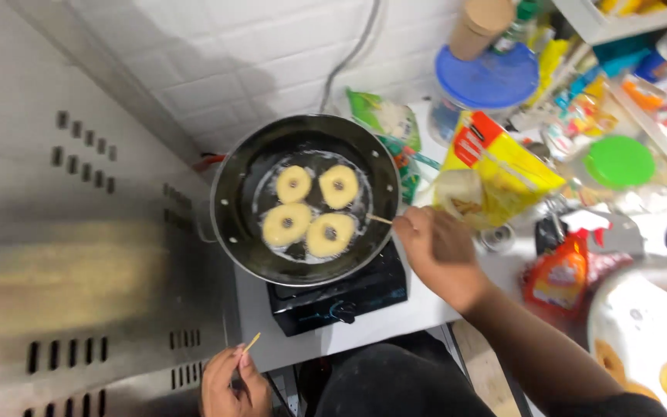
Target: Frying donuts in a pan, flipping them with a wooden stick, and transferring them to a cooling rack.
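A black frying pan (229, 193) sits on a small black stove (349, 297). Several pale yellow ring-shaped dough pieces (308, 210) fry in bubbling oil inside it. My right hand (435, 247) is at the pan's right rim, closed on a thin wooden stick (380, 219) whose tip points into the pan. My left hand (229, 382) is low at the bottom edge, pinching another thin wooden stick (251, 342), well away from the pan.
A perforated metal panel (71, 255) fills the left. Right of the stove lie a yellow snack bag (496, 174), a blue-lidded jar (488, 77), a green lid (619, 161), an orange bottle (557, 274) and a plate (634, 316) with fried rings. White tiled wall behind.
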